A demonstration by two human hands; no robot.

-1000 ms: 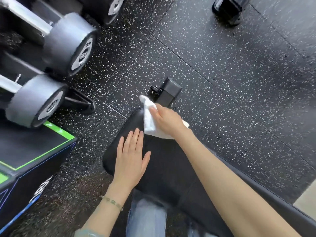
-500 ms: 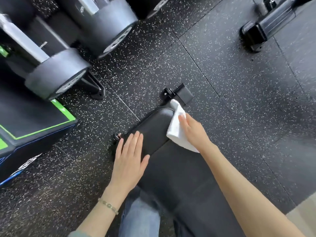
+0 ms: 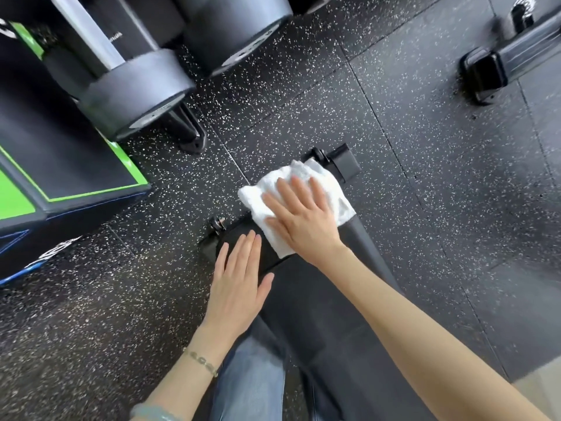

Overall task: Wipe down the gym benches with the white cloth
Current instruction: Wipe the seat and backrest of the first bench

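In the head view, the white cloth (image 3: 258, 196) is seen spread over the far end of the black bench pad (image 3: 306, 302), just short of the metal foot bracket (image 3: 344, 162). It is pressed down by the right hand (image 3: 300, 217), whose fingers are laid out straight and fanned across the fabric, so that nothing is gripped and the cloth is only held flat under the palm. The left hand (image 3: 239, 284) is rested flat on the pad just beside the cloth's near corner, fingers straight and nothing in it (a beaded bracelet (image 3: 202, 363) is worn on that wrist). A change is noted against the pictures of a second and half a second ago: in those the cloth is shown bunched and pinched in the right hand's fingers at the pad's end, whereas now it is opened out under a flat palm, while the left hand is kept in much the same bracing place. From this it is judged that a broad stroke is being set up, with the long part of the pad nearer the body not yet wiped. Whether the cloth's far edge overhangs the pad cannot be told for certain. Dumbbells (image 3: 136, 95) and a green-edged box (image 3: 69, 165) are stood on the speckled floor (image 3: 425, 177) to the left.
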